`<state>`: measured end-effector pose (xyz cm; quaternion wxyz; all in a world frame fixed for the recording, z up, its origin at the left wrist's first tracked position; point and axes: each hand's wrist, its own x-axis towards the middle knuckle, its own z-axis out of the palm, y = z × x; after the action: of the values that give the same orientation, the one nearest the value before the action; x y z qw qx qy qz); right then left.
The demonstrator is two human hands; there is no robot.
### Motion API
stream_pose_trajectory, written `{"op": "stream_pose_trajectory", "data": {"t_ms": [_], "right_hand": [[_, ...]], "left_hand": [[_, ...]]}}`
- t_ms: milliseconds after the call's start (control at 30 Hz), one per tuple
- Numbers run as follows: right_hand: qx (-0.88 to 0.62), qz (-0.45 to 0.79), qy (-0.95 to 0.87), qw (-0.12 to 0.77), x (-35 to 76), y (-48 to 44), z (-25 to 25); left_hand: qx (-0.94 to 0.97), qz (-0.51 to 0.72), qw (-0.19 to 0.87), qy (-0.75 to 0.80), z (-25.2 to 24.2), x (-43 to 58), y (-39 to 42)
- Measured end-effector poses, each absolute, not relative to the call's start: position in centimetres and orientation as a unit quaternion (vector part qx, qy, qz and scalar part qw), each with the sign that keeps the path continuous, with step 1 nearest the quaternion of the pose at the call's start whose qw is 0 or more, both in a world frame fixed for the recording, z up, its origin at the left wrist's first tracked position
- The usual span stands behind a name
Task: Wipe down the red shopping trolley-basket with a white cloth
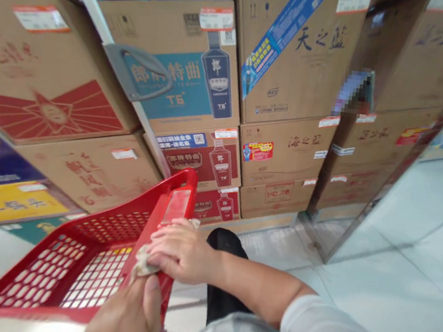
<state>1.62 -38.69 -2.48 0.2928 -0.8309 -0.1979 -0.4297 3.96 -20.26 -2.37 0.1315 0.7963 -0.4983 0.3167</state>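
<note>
A red plastic shopping basket [74, 266] is tilted in front of me, its open mesh side facing the camera. My right hand [183, 252] reaches in from the right on a grey-sleeved arm. Its fingers are curled over the basket's rim and press a whitish cloth [141, 264] against it. My left hand [128, 315] comes up from the bottom edge and grips the near rim of the basket, thumb pointing up beside the cloth. The inside of the basket holds nothing that I can see.
Stacked cardboard liquor cartons [293, 57] fill the wall ahead and to the left. A shiny metal-edged pillar [365, 203] stands at the right. Pale floor tiles [407, 251] spread out on the right. A black trouser leg [222, 272] is just behind the basket.
</note>
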Motion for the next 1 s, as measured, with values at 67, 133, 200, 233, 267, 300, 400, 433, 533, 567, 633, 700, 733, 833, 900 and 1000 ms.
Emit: {"op": "stream_pose_trajectory", "data": {"t_ms": [67,133,200,233,267,300,400,433,533,567,633,700,733,833,900,1000], "right_hand": [[-0.824,-0.414,-0.231,0.309,0.8,-38.9,-2.3],[-0.816,-0.416,-0.186,0.356,0.4,-39.3,-2.1],[-0.801,-0.434,-0.116,0.397,0.4,-39.4,-1.7],[-0.806,-0.425,-0.116,0.396,0.4,-39.2,-1.5],[-0.815,-0.411,-0.137,0.385,0.3,-38.9,-1.4],[-0.826,-0.390,-0.178,0.365,0.2,-38.6,-1.3],[-0.839,-0.356,-0.257,0.320,0.2,-37.8,-1.3],[-0.838,-0.367,-0.244,0.323,0.3,-37.7,-1.3],[-0.828,-0.410,-0.151,0.350,0.8,-37.6,-1.4],[-0.825,-0.416,-0.137,0.357,0.9,-37.4,-1.4],[-0.824,-0.411,-0.145,0.361,0.9,-37.0,-1.4],[-0.825,-0.394,-0.168,0.367,0.8,-36.7,-1.5],[-0.825,-0.387,-0.166,0.377,0.8,-36.6,-1.5],[-0.815,-0.370,-0.070,0.440,1.3,-36.8,-1.7],[-0.805,-0.369,0.005,0.465,1.8,-36.8,-1.8],[-0.835,-0.372,-0.031,0.404,2.3,-36.5,-2.0]], "left_hand": [[0.806,0.318,0.135,-0.481,-2.0,2.9,-20.4],[0.803,0.300,0.160,-0.489,-2.0,2.3,-20.2],[0.799,0.282,0.183,-0.498,-2.2,2.0,-19.8],[0.799,0.279,0.192,-0.496,-2.3,2.0,-19.6],[0.800,0.283,0.199,-0.490,-2.4,1.9,-19.3],[0.800,0.291,0.206,-0.482,-2.5,2.0,-19.1],[0.798,0.314,0.216,-0.467,-2.5,2.2,-18.6],[0.798,0.314,0.216,-0.466,-2.5,2.3,-18.6],[0.804,0.309,0.196,-0.470,-2.4,3.0,-19.0],[0.805,0.312,0.181,-0.472,-2.4,3.4,-19.3],[0.804,0.329,0.147,-0.473,-2.5,4.2,-19.9],[0.804,0.344,0.117,-0.471,-2.5,5.0,-20.5],[0.808,0.345,0.105,-0.466,-2.5,5.3,-20.8],[0.840,0.299,0.077,-0.447,-2.1,6.5,-21.6],[0.859,0.251,0.063,-0.441,-1.7,7.5,-22.0],[0.854,0.203,0.055,-0.477,-1.4,9.4,-22.2]]}}
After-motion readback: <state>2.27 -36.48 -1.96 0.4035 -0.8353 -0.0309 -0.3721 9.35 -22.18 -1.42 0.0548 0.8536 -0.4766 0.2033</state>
